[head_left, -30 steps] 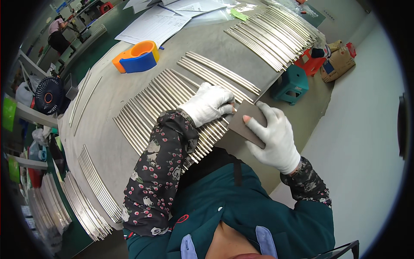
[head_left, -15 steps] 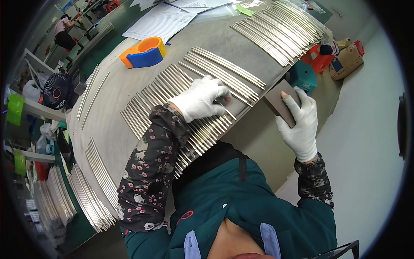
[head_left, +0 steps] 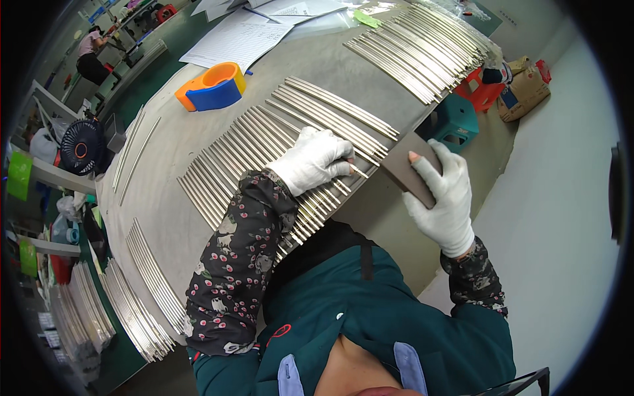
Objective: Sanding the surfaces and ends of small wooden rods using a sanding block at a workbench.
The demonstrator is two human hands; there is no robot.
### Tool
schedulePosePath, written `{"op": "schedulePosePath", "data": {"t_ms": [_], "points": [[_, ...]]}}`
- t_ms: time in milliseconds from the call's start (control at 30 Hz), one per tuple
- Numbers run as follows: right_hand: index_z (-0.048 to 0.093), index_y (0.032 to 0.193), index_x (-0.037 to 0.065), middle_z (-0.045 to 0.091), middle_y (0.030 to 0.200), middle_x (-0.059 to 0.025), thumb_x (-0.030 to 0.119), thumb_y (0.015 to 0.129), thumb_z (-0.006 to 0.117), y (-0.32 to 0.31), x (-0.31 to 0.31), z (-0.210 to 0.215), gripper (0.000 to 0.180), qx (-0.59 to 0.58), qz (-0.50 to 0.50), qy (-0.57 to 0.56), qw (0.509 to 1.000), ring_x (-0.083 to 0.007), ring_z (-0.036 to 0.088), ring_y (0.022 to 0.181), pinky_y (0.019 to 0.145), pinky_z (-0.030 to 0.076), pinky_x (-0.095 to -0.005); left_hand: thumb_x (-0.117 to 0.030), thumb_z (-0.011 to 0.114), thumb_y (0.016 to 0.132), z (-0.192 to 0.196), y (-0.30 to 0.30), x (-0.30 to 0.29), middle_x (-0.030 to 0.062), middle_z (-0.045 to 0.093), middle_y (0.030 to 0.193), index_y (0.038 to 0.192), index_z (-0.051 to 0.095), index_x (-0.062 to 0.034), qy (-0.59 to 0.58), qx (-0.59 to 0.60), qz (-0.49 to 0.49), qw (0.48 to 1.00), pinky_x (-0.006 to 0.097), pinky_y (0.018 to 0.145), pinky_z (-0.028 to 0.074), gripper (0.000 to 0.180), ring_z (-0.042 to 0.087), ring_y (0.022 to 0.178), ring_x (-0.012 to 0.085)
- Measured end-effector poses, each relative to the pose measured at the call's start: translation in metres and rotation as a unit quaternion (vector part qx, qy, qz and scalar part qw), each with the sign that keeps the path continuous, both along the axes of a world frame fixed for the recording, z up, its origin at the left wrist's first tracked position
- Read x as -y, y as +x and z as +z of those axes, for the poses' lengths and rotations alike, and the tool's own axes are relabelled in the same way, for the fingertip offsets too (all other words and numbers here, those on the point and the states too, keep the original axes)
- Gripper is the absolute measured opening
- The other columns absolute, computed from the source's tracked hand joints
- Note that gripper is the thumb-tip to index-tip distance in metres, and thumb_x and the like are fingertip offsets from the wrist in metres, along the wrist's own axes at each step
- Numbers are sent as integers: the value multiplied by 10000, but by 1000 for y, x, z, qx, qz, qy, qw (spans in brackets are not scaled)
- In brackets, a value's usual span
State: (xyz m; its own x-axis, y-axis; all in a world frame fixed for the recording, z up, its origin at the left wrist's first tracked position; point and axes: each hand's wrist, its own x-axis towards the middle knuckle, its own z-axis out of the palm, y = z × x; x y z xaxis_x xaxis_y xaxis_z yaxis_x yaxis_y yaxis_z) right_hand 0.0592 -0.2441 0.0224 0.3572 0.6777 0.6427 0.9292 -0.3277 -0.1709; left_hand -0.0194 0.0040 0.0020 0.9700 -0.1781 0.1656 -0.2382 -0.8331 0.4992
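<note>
Grey worktable point(head_left: 198, 138) fills the upper centre and left of the head view, curving with the lens. Rows of thin, bright metal rods point(head_left: 264, 142) lie side by side on it in several batches: one at centre, one at the upper right, others along the left edge; the rods are too many and too fine to count. One orange-and-blue tape dispenser point(head_left: 212, 86) stands at upper centre-left, one sheet stack of papers point(head_left: 241, 36) above it, one black fan point(head_left: 80, 146) at far left.

Left hand point(head_left: 317, 160), in a white glove, rests curled on the central batch, fingers pressing the rods near their lower ends. Right hand point(head_left: 441, 191), also gloved, grasps one flat brown-grey block point(head_left: 411, 168) at centre right, held off the table's edge, one fingertip bare through the glove.

Compared with half a second earlier, the right hand and block sit lower and nearer the table edge; the left hand remains on the rods.
</note>
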Motion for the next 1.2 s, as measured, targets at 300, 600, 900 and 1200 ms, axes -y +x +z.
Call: {"op": "schedulePosePath", "data": {"t_ms": [300,600,900,1200], "points": [[640,1102,114,531,1168,-218,199,618,749,4,-11,13,504,47,-89,-36,994,-354,543,954,805,488,-415,-265,658,826,0,-1,-2,71,666,797,867,641,-100,3,13,1,1000,429,793,403,171,633,829,278],[645,1087,137,534,1171,-203,211,603,751,-1,-19,17,501,41,-96,-67,992,-353,553,980,799,491,-419,-296,674,823,-3,-2,-3,69,666,808,867,630,-103,-8,0,-7,1000,427,815,405,202,631,846,277],[642,1082,127,528,1186,-202,212,608,750,-3,-16,15,494,41,-29,-58,997,-350,526,998,838,475,-404,-319,601,856,-3,1,-3,87,652,777,846,653,-103,17,30,-17,999,420,753,418,223,624,801,289],[617,1128,110,513,1191,-206,191,598,746,-5,-15,18,552,49,-14,-31,998,-353,516,990,827,465,-439,-288,596,855,-5,2,-4,79,660,794,843,674,-110,30,20,-13,999,420,775,394,194,618,824,289]]}}
